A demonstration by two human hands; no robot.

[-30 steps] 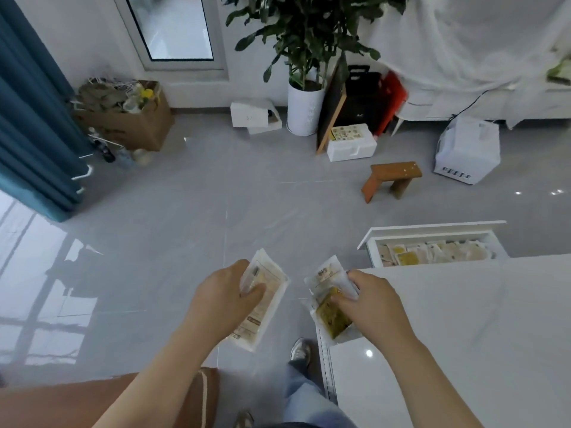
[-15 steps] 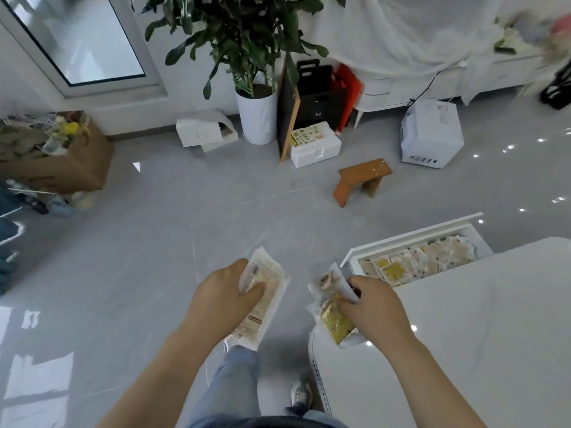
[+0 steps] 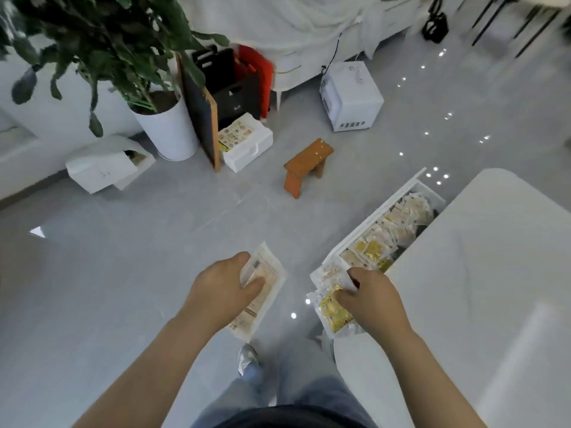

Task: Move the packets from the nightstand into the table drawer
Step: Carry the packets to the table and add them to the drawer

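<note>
Left hand [image 3: 224,285] gripping pale packet [image 3: 262,291] lengthwise away, right hand [image 3: 372,299] clutching yellow packets [image 3: 332,307] beside open drawer [image 3: 370,223]

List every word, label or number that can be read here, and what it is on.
No text can be read.
Pale packet in the left hand: printed lines, too blurred.
Gold packets in the right hand: print too blurred.
Stored packets in the drawer: too small.
Foam box lid: pictures, too small.
White appliance: faint mark on top, unreadable.
</note>
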